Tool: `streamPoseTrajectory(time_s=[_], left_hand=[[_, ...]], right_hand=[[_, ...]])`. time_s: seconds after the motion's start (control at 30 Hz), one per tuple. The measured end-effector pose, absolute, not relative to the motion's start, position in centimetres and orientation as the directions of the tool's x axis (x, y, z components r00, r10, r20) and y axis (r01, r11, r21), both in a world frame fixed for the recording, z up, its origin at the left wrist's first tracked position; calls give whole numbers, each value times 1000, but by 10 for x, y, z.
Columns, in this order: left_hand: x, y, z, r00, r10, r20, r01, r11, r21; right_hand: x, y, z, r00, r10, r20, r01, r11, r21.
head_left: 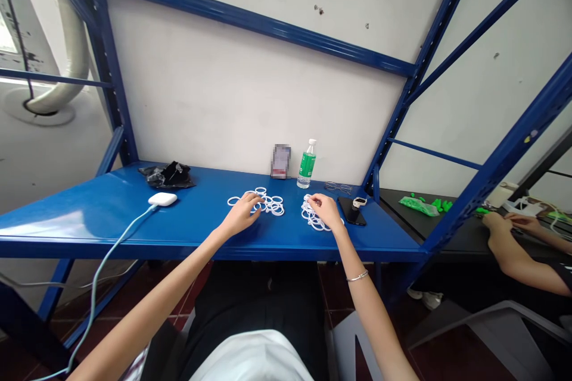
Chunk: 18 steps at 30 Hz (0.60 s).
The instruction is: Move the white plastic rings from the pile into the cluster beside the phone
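Note:
White plastic rings [277, 209] lie in a loose cluster on the blue table. Over the left edge of that cluster is my left hand [241, 214], its fingers apart and resting on or just above the rings. A second, tighter heap of white rings [316, 224] lies further right. My right hand [326, 211] is at this heap, thumb and fingers pinched together on a white ring [307, 197] at its far end. The hand covers part of the heap. How the rings are joined is too small to tell.
Behind the rings stand a water bottle [306, 166] and a blurred upright card or phone [280, 162]. Glasses [338, 187], a black phone [351, 213] and a watch [358, 202] lie right. Left are a black bag [167, 175] and a white charger [162, 199]. A co-worker's hands [500, 223] are far right.

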<state>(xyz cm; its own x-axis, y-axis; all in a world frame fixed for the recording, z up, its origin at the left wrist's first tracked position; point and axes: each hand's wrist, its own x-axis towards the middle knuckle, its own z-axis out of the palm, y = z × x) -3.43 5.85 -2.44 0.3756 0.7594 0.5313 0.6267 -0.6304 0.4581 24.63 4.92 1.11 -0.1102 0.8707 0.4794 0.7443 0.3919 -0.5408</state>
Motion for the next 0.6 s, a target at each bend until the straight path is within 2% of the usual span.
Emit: streamPoseTrajectory(time_s=[0.07,0.17,0.37,0.5,0.6], left_hand=[[-39,64,-30,389,746,540,722,-611,325],[-44,70,-36,375,800,469,809,-529,255],[-50,72,-40,384,852,355,857,-472,206],[-50,74,-41,400,837,374,843,-496,207],[-49,75,-38,395,814,426,799,-533,279]], right_hand=[[256,49,13,-76,881,466,844,306,-440],[261,48,15,-28,912,410,917,187,-353],[256,45,13,-33,947,319,947,132,-294],[249,42,12,-34,920,391,950,151,-274],[241,41,11,-64,890,451,929,218,-299]])
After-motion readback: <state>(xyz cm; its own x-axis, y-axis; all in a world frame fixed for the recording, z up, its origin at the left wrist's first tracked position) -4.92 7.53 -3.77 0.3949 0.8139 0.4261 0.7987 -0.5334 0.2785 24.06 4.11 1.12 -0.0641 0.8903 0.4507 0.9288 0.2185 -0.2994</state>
